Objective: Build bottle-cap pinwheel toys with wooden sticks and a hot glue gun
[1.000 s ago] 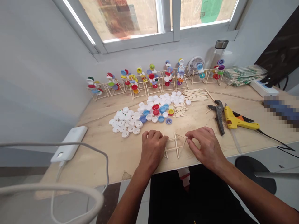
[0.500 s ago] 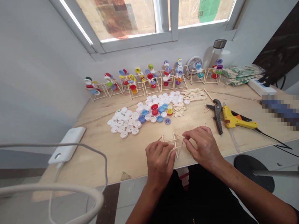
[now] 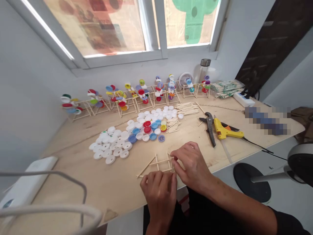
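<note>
text: none legible; window paper [image 3: 95, 27]: perhaps print; blurred

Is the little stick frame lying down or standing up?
Lying down: the stick frame sits flat on the wooden table, between the left hand and right hand.

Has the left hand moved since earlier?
Yes, the left hand moved toward the person, to the table's front edge, farther from the white bottle caps.
</note>
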{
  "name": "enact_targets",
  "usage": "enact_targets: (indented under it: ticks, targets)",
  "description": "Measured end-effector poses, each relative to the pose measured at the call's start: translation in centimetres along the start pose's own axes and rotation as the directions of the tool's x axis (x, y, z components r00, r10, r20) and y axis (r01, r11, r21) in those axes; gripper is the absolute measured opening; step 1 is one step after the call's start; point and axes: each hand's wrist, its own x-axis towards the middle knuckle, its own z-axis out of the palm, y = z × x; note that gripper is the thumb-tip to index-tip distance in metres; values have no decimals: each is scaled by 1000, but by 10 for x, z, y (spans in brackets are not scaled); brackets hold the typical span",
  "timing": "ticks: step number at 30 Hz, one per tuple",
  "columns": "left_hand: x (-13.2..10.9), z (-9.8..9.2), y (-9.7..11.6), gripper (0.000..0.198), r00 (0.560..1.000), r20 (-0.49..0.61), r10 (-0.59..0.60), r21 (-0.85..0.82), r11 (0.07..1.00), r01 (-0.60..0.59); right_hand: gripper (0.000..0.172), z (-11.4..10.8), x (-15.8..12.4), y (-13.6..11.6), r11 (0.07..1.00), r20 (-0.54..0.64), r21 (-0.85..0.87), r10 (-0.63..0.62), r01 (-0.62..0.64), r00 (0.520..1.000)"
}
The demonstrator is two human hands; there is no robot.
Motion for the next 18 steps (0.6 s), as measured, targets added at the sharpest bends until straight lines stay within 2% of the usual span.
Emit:
enact_targets:
  ticks: [4, 7, 9, 12, 15, 18]
  targets:
    - [0, 1, -1, 13, 1000, 0, 8, 3, 1000, -8, 15, -2, -3, 2, 1000, -3, 4, 7, -7, 1000]
    - [-1, 2, -1, 12, 1000, -13, 18, 17, 1000, -18, 15, -14, -11, 20, 1000, -43, -25, 3, -4, 999]
    - [-2, 4, -3, 14, 998, -59, 20, 11, 1000, -19, 15, -30, -20, 44, 994, -89, -104, 12, -21, 996]
    - [-3, 8, -5, 14, 995, -102, 17, -9, 1000, -18, 17, -61, -38, 92, 944, -150, -317, 45, -91, 988]
    - [-4, 11, -6, 11, 991, -129, 18, -18, 1000, -20, 22, -89, -56, 140, 822, -181, -546, 71, -160, 981]
    - [-3, 13, -6, 11, 986, -164, 23, -27, 999, -28, 32, -104, -67, 172, 699, -107, -698, 115, -157, 988]
